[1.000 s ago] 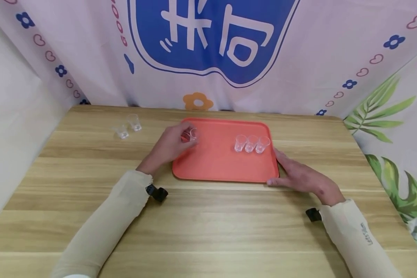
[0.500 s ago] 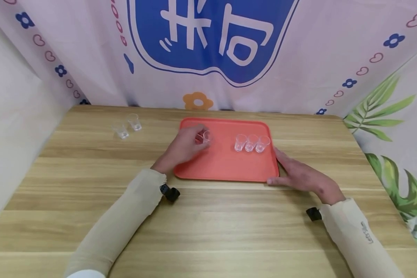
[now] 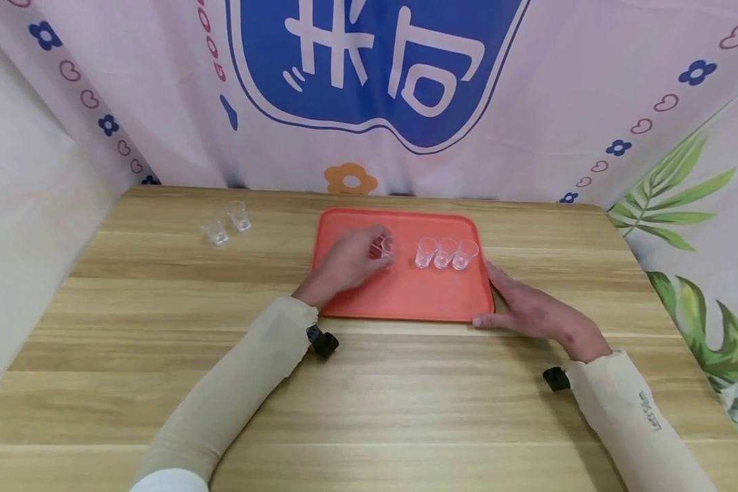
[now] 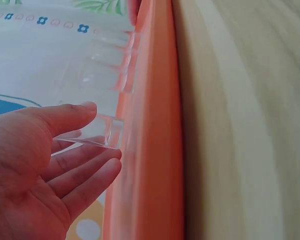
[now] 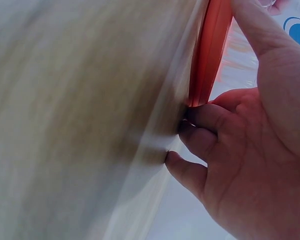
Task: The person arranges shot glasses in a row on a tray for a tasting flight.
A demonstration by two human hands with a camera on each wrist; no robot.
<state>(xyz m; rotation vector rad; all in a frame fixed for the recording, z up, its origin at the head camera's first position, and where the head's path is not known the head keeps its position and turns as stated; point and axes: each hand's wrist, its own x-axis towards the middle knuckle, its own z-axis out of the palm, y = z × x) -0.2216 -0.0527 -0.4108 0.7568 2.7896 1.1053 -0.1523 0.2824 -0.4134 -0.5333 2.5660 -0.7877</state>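
My left hand (image 3: 349,261) pinches a small clear shot glass (image 3: 389,247) between thumb and fingers, over the middle of the red tray (image 3: 408,297). In the left wrist view that glass (image 4: 114,133) is upright with its base close to the tray; whether it touches cannot be told. Three more clear shot glasses (image 3: 445,253) stand in a row on the tray's right side. At the tray's near right corner rests my right hand (image 3: 538,311), its thumb by the front edge and its fingers along the right side. The right wrist view shows these fingertips (image 5: 182,170) against tabletop and tray.
Two more clear shot glasses (image 3: 238,216) stand on the wooden table (image 3: 369,396) at the back left, off the tray. A printed cloth (image 3: 369,164) hangs behind the table's far edge, and a leaf-patterned one (image 3: 707,301) is on the right.
My left hand has carried the shot glass rightward, from the tray's left edge to its middle, nearer to the row of three. The right hand and tray have stayed put.
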